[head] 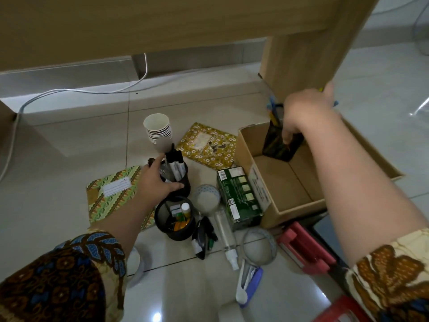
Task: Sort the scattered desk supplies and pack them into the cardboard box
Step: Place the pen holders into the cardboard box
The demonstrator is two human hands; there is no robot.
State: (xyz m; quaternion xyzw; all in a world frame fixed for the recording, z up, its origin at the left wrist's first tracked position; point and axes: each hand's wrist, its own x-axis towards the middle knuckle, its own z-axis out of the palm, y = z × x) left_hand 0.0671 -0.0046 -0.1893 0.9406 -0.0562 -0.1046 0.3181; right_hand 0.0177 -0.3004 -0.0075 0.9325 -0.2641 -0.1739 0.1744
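Note:
An open cardboard box (257, 182) lies on the tiled floor at the right. My right hand (304, 112) holds a dark pen holder (278, 147) full of pens, set in the box's far corner. My left hand (155, 180) grips a black mesh cup (183, 180) holding markers, left of the box. In front of it stands a second black mesh cup (174, 228) with small bottles. Around them lie a green box (239, 196), two patterned notebooks (209, 145) (109, 194), stacked paper cups (157, 131), tape rolls (206, 198) and a spray bottle (227, 238).
A wooden desk (162, 22) overhangs the floor, its leg (301, 56) just behind the box. A white cable (69, 91) runs along the floor at the left. Red items (304, 249), a stapler-like blue object (253, 282) and another tape ring (260, 247) lie near me.

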